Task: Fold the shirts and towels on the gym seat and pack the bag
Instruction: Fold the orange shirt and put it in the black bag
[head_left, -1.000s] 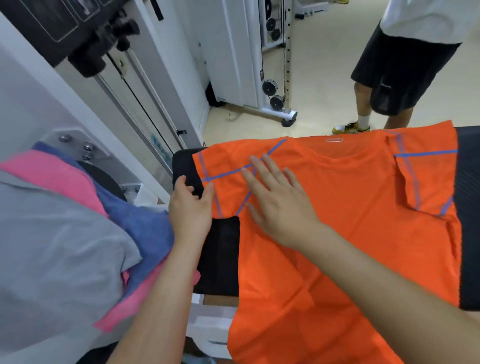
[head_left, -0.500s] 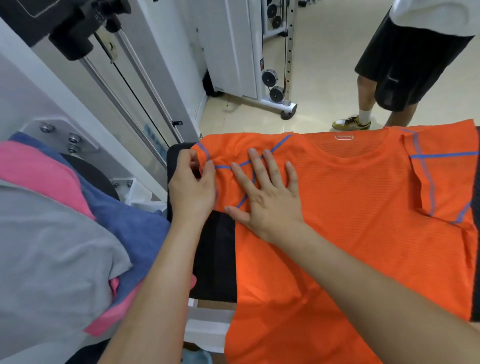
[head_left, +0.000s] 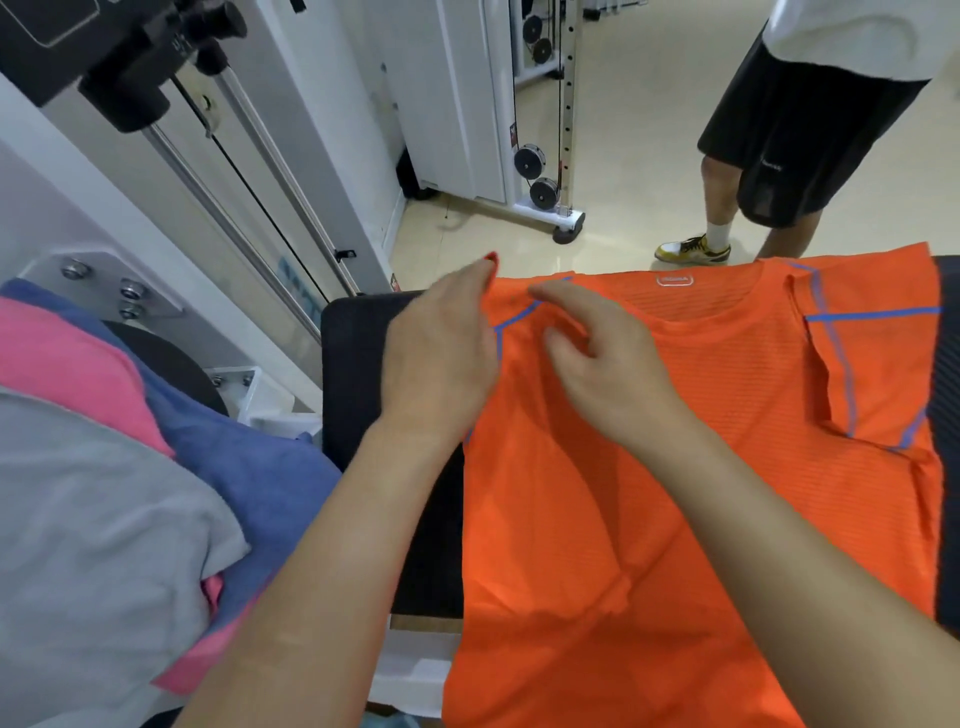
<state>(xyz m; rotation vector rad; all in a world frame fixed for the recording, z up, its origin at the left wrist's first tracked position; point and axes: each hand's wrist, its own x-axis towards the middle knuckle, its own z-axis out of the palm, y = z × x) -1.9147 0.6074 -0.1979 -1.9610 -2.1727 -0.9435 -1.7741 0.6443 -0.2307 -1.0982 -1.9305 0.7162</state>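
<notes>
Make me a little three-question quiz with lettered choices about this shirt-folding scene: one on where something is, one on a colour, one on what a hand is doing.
1. Where is the pile of grey, blue and pink cloth relative to the orange shirt?
A. to its left
B. on top of it
C. under it

2. What colour are the shirt's stripes?
A. green
B. blue
C. white

3. What is the left hand doing?
A. hanging idle
B. holding a bag
C. pinching the shirt's sleeve

Answers:
1 A, the pile sits left of the black seat that bears the shirt.
2 B, thin blue lines cross the shoulders.
3 C, orange cloth pokes up out of its pinch.
</notes>
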